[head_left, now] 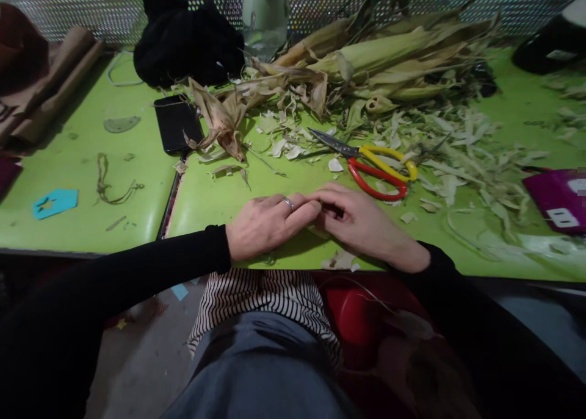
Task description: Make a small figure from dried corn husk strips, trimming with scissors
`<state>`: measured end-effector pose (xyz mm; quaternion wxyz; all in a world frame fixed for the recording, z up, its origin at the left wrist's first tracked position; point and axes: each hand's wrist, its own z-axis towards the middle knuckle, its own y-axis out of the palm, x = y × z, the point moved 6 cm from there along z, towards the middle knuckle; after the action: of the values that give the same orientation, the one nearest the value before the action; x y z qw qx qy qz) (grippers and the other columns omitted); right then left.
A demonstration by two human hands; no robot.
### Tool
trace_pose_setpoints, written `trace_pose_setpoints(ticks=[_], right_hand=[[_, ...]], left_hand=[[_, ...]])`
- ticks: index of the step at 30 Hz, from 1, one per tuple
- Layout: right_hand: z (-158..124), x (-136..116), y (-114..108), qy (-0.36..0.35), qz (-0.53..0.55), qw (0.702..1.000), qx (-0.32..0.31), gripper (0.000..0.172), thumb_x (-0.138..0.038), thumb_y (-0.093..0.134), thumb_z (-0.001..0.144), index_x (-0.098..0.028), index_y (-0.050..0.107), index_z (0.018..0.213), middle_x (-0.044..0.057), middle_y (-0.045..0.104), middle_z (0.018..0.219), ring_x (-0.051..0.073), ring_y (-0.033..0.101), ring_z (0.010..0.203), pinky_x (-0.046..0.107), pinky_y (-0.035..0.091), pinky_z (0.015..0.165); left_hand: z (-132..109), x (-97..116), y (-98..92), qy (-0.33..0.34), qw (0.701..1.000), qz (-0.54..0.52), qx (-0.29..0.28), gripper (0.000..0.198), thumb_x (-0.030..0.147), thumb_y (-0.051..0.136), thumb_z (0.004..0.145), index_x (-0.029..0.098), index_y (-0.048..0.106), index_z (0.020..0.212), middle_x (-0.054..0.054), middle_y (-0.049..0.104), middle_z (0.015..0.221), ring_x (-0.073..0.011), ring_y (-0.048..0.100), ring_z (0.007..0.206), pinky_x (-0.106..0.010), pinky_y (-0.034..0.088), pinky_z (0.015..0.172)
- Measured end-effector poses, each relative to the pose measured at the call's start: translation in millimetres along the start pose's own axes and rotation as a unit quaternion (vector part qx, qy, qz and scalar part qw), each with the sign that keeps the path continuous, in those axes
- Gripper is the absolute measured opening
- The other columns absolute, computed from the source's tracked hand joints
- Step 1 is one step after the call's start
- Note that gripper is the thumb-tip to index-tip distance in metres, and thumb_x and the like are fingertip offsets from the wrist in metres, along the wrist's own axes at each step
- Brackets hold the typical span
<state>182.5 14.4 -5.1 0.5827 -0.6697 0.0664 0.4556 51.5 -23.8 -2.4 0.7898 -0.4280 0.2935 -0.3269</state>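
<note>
My left hand (270, 225), with a ring on one finger, lies palm down near the table's front edge. Its fingers are pressed together and meet those of my right hand (361, 224), which are curled inward in a pinch. A pale scrap shows just under the fingers, but whatever is pinched between them is hidden. Beyond my right hand lie scissors (379, 169) with one red and one yellow handle, blades pointing to the far left. Small pieces of husk (339, 261) sit at the edge below my right hand.
Dry corn husks (375, 59) are heaped at the back, with cut shreds (458, 144) on the right. A black phone (177, 123), a bottle (265, 22), a black cloth bundle (187, 47), a blue cutout (55, 204) and a purple item (556, 199) surround the work area.
</note>
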Motion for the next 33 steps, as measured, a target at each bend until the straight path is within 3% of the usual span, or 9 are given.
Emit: trace_pose_setpoints(ticks=[4,10,15,18,24,29,33], right_hand=[[-4.7,-7.6,-2.3,-0.046,-0.053,0.997,0.041,0.015,-0.022,0.055,0.092,-0.018,0.062,0.080,0.002,0.056,0.075,0.015,0.051,0.065,0.028,0.040,0.059],[-29.0,-19.6,4.0,-0.121,-0.194,0.971,0.075,0.018,-0.015,0.051,0.095,-0.017,0.061,0.081,0.005,0.060,0.078,0.018,0.057,0.072,0.031,0.045,0.066],[-36.2,-13.0,3.6,-0.103,-0.143,0.979,0.106,0.013,-0.019,0.055,0.096,-0.018,0.065,0.088,0.006,0.066,0.084,0.018,0.063,0.078,0.031,0.050,0.072],[-30.8,-11.8,-3.3,-0.077,-0.071,0.984,0.143,0.009,-0.024,0.061,0.094,-0.021,0.067,0.088,0.005,0.068,0.087,0.018,0.064,0.081,0.032,0.051,0.074],[-20.3,-13.5,2.7,-0.041,0.107,0.993,0.037,0.010,-0.032,0.057,0.095,-0.025,0.063,0.090,0.003,0.073,0.093,0.019,0.069,0.085,0.034,0.053,0.079],[-23.0,-8.4,11.8,0.000,0.106,0.994,-0.019,0.011,-0.032,0.055,0.095,-0.024,0.062,0.090,0.004,0.073,0.088,0.019,0.068,0.080,0.035,0.052,0.074],[-23.3,-4.8,12.3,0.024,0.096,0.995,-0.009,0.014,-0.034,0.055,0.095,-0.022,0.063,0.091,0.005,0.073,0.089,0.019,0.066,0.077,0.032,0.051,0.069]], left_hand=[[-0.7,-1.2,0.1,-0.006,1.000,-0.011,0.000,0.021,0.019,0.038,0.104,0.015,0.048,0.122,-0.002,0.068,0.087,-0.0132,0.063,0.065,-0.026,0.042,0.053],[-2.6,-11.0,0.9,-0.037,0.996,-0.080,0.015,0.019,0.011,0.039,0.101,0.016,0.054,0.111,-0.001,0.065,0.082,-0.0137,0.061,0.075,-0.025,0.048,0.069],[-2.4,-18.5,9.5,-0.081,0.990,-0.113,-0.014,0.021,0.009,0.042,0.098,0.016,0.058,0.110,-0.002,0.063,0.084,-0.0137,0.056,0.068,-0.026,0.046,0.065],[-0.3,-19.0,12.6,-0.087,0.987,-0.136,-0.028,0.017,0.015,0.043,0.099,0.014,0.061,0.098,-0.004,0.062,0.082,-0.0152,0.054,0.068,-0.027,0.045,0.063],[5.4,-13.7,10.4,-0.051,0.985,-0.157,-0.054,0.023,0.018,0.038,0.098,0.015,0.058,0.086,-0.005,0.060,0.076,-0.0166,0.050,0.069,-0.029,0.044,0.068],[5.1,-16.1,12.5,-0.083,0.970,-0.206,-0.102,0.022,0.017,0.039,0.097,0.015,0.057,0.085,-0.004,0.059,0.077,-0.0162,0.050,0.072,-0.028,0.042,0.068],[3.3,-25.3,10.3,-0.109,0.957,-0.243,-0.119,0.020,0.018,0.042,0.097,0.014,0.059,0.086,-0.004,0.060,0.078,-0.0163,0.051,0.075,-0.028,0.043,0.069]])
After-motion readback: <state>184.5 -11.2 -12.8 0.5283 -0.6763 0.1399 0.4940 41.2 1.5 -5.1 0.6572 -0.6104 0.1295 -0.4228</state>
